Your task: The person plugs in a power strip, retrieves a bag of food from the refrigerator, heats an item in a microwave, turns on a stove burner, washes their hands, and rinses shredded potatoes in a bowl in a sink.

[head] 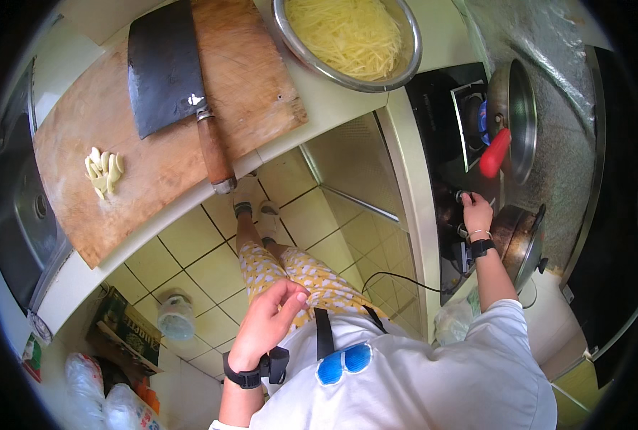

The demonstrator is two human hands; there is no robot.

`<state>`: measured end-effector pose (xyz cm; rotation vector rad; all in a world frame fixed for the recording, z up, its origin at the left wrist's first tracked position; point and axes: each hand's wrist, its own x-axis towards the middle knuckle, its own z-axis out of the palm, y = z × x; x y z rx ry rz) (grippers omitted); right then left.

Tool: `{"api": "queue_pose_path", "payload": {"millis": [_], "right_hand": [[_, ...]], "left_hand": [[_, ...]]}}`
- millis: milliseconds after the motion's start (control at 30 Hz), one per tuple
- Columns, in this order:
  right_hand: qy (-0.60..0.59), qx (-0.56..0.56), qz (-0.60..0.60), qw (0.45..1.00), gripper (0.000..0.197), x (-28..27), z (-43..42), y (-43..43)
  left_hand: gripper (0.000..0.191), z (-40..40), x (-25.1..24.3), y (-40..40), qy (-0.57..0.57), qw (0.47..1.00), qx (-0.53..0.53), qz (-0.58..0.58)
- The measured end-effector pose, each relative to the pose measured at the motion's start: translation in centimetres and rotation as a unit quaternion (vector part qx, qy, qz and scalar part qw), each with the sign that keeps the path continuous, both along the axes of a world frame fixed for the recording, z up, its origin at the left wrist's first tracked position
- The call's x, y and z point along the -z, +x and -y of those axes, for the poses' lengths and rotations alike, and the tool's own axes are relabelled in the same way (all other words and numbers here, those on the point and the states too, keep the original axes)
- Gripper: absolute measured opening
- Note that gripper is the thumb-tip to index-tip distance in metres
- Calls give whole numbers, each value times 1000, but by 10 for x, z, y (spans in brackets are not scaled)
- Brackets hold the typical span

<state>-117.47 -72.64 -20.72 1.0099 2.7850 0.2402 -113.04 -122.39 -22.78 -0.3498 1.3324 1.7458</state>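
Note:
At the black gas stove point(442, 134), my right hand point(477, 212) grips a control knob point(463, 196) on its front panel. A blue flame point(483, 121) burns beneath a metal frying pan point(522, 123), whose red handle point(495, 154) points toward me. Close by my right hand stands a lidded pot point(515, 239). My left hand point(268, 320) hangs before my waist, fingers loosely curled and thumb apart, with nothing visible in it. A cleaver point(168, 70) lies across the wooden cutting board point(249, 64), its handle jutting past the board's edge. Peeled garlic pieces point(103, 171) are heaped on the board.
A steel bowl point(416, 48) of pale yellow shreds stands on the counter beside the board. At far left is a sink point(15, 199). A clear plastic container point(176, 320), a cardboard box point(131, 328) and plastic bags point(85, 376) are below. A black cable point(399, 278) hangs before the stove.

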Motion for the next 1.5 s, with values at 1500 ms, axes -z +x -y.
{"api": "queue_pose_path", "payload": {"millis": [1500], "right_hand": [[-449, -509, -80, 730, 56, -35, 899, -291]], "left_hand": [[19, 536, -85, -212, 299, 733, -612, 9]]}}
